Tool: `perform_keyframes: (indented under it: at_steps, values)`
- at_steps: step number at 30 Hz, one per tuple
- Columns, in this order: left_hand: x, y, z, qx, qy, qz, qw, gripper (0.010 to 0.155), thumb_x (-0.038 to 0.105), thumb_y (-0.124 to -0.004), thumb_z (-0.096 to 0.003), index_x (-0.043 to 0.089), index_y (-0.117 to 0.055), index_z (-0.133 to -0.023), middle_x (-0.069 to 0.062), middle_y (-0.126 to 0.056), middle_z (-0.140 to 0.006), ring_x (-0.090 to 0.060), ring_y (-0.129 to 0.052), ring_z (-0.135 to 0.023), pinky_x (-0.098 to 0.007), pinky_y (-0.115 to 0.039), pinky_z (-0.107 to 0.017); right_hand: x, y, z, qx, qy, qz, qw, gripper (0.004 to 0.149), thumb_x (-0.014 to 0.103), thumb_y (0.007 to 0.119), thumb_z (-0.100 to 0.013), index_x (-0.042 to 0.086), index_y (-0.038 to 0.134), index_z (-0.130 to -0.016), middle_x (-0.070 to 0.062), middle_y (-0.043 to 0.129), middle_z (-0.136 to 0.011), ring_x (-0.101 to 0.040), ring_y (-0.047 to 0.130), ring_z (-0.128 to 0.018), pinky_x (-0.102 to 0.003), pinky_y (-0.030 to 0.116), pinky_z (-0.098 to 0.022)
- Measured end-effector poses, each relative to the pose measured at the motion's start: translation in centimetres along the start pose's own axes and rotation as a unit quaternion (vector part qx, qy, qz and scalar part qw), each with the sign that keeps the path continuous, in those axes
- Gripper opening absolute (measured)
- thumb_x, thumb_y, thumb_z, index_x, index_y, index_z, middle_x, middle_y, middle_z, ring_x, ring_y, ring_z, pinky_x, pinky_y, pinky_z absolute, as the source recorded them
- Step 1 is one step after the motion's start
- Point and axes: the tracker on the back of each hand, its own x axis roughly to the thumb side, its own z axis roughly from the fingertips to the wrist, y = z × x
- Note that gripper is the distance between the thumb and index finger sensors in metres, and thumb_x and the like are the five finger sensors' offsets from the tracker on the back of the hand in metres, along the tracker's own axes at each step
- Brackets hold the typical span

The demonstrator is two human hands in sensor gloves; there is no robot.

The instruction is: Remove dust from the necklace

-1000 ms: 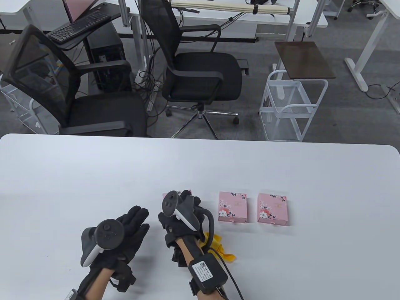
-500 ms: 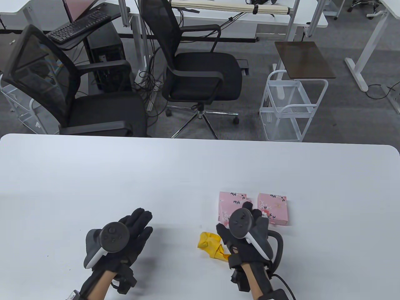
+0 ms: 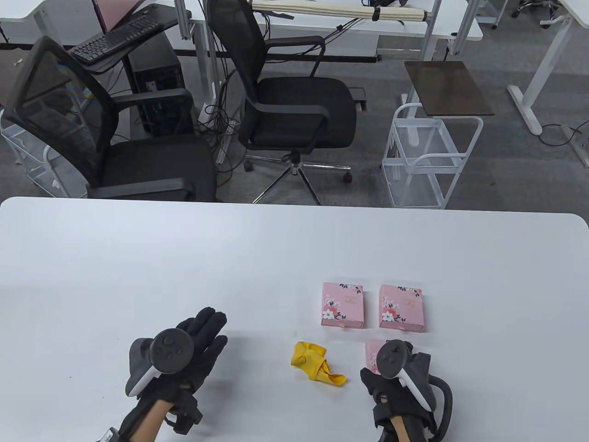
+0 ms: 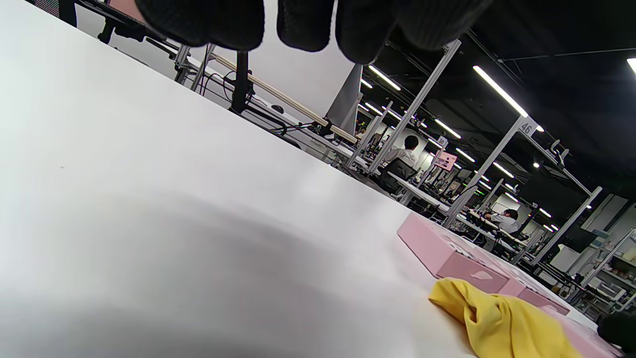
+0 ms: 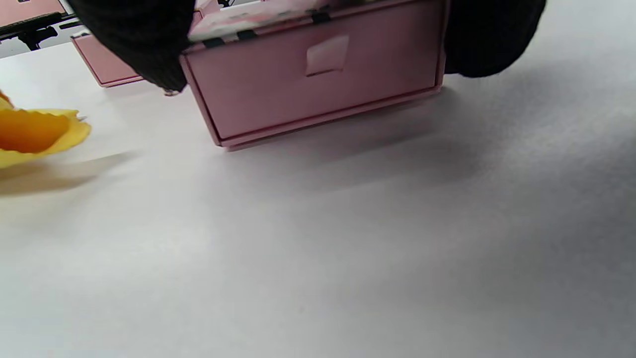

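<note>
Bright, even overhead light fills the table view, and soft shadows fall beside both hands on the white surface (image 3: pixel 294 248). Its edges bow slightly. In both wrist views the gloved fingers (image 4: pixel 308 25) are blurred, and ceiling strip lights (image 4: pixel 499 92) glare.

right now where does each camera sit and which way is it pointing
Table view: above, looking down at the white table; both gloved hands, left hand flat, right hand on a pink box.
Left wrist view: low over the table, facing the yellow cloth; fingers on top.
Right wrist view: low, facing the pink box its fingers grip.
All three views share the cloth.
</note>
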Motion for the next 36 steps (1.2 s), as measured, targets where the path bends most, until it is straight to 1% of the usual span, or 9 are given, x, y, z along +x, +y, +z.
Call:
perform_keyframes:
  at_steps: [5, 8, 12, 18, 23, 25, 27, 32, 36]
  values:
    - [0.1, -0.1, 0.0, 0.003, -0.001, -0.003, 1.0, 0.058, 0.049, -0.062, -0.0617, 0.029, -0.051, -0.116, -0.003, -0.044, -0.126, -0.044, -0.048, -0.106, -0.059, -0.053, -0.076, 0.3, -0.9, 0.1, 0.009, 0.0, 0.022, 1.0, 0.107, 0.055, 0.074, -0.063, -0.013, 0.006, -0.112, -0.054, 0.012, -0.108, -0.079, 0.036, -0.092, -0.077, 0.045, -0.068]
    - [0.2, 0.1, 0.1, 0.009, -0.003, -0.004, 1.0, 0.059, 0.049, -0.062, -0.0617, 0.029, -0.05, -0.116, -0.003, -0.043, -0.126, -0.044, -0.048, -0.106, -0.059, -0.053, -0.076, 2.1, -2.9, 1.1, -0.061, -0.015, 0.043, 0.997, 0.105, 0.055, 0.074, -0.063, -0.012, 0.009, -0.112, -0.053, 0.014, -0.109, -0.078, 0.036, -0.092, -0.077, 0.044, -0.068]
    - [0.7, 0.1, 0.3, 0.022, -0.009, -0.012, 1.0, 0.059, 0.05, -0.062, -0.0614, 0.029, -0.05, -0.116, -0.003, -0.043, -0.126, -0.043, -0.048, -0.106, -0.059, -0.053, -0.076, 6.8, -4.5, 3.3, -0.163, -0.1, 0.022, 0.981, 0.091, 0.053, 0.072, -0.065, -0.007, 0.026, -0.116, -0.046, 0.03, -0.113, -0.072, 0.049, -0.092, -0.073, 0.051, -0.068]
    - [2.1, -0.8, 0.8, 0.056, -0.035, -0.069, 0.995, 0.06, 0.051, -0.065, -0.0602, 0.029, -0.052, -0.115, -0.002, -0.046, -0.125, -0.042, -0.05, -0.105, -0.058, -0.054, -0.076, 13.0, -1.9, 5.4, -0.235, -0.227, 0.015, 0.945, 0.077, 0.05, 0.07, -0.065, -0.001, 0.041, -0.115, -0.037, 0.048, -0.112, -0.062, 0.064, -0.091, -0.067, 0.06, -0.067]
    - [4.0, -1.0, 1.6, 0.119, -0.046, -0.156, 0.98, 0.061, 0.052, -0.065, -0.0597, 0.028, -0.054, -0.114, -0.003, -0.048, -0.124, -0.041, -0.051, -0.105, -0.057, -0.055, -0.075, 14.8, 0.8, 5.7, -0.285, -0.266, 0.136, 0.911, 0.073, 0.051, 0.069, -0.064, 0.002, 0.046, -0.114, -0.033, 0.053, -0.112, -0.059, 0.067, -0.091, -0.066, 0.06, -0.068]
    - [4.9, -1.3, 1.8, 0.117, -0.048, -0.217, 0.968, 0.064, 0.054, -0.064, -0.0595, 0.028, -0.05, -0.116, -0.004, -0.046, -0.125, -0.041, -0.049, -0.106, -0.058, -0.054, -0.076, 15.0, 1.6, 5.6, -0.278, -0.264, 0.203, 0.901, 0.077, 0.053, 0.066, -0.064, 0.002, 0.041, -0.116, -0.035, 0.046, -0.115, -0.062, 0.06, -0.095, -0.07, 0.054, -0.07]
    - [5.6, -1.9, 1.9, 0.079, -0.041, -0.276, 0.957, 0.069, 0.059, -0.061, -0.059, 0.028, -0.043, -0.118, -0.005, -0.038, -0.127, -0.042, -0.042, -0.109, -0.06, -0.049, -0.078, 15.0, 2.3, 5.3, -0.22, -0.243, 0.285, 0.901, 0.084, 0.057, 0.06, -0.064, 0.0, 0.029, -0.118, -0.039, 0.032, -0.117, -0.067, 0.045, -0.099, -0.073, 0.044, -0.073]
    - [6.3, -3.1, 1.8, 0.018, -0.028, -0.33, 0.943, 0.079, 0.067, -0.056, -0.0582, 0.028, -0.026, -0.12, -0.01, -0.02, -0.129, -0.044, -0.023, -0.112, -0.064, -0.035, -0.081, 14.8, 3.2, 4.6, -0.154, -0.242, 0.286, 0.914, 0.09, 0.058, 0.058, -0.063, 0.0, 0.018, -0.118, -0.041, 0.015, -0.118, -0.072, 0.021, -0.1, -0.076, 0.027, -0.073]
    - [6.2, -3.2, 1.8, 0.01, -0.027, -0.326, 0.945, 0.08, 0.067, -0.056, -0.0582, 0.028, -0.025, -0.12, -0.01, -0.019, -0.128, -0.044, -0.022, -0.112, -0.063, -0.035, -0.081, 15.0, 3.2, 4.9, -0.162, -0.248, 0.297, 0.908, 0.09, 0.059, 0.057, -0.063, 0.0, 0.016, -0.117, -0.041, 0.011, -0.117, -0.071, 0.017, -0.1, -0.076, 0.024, -0.074]
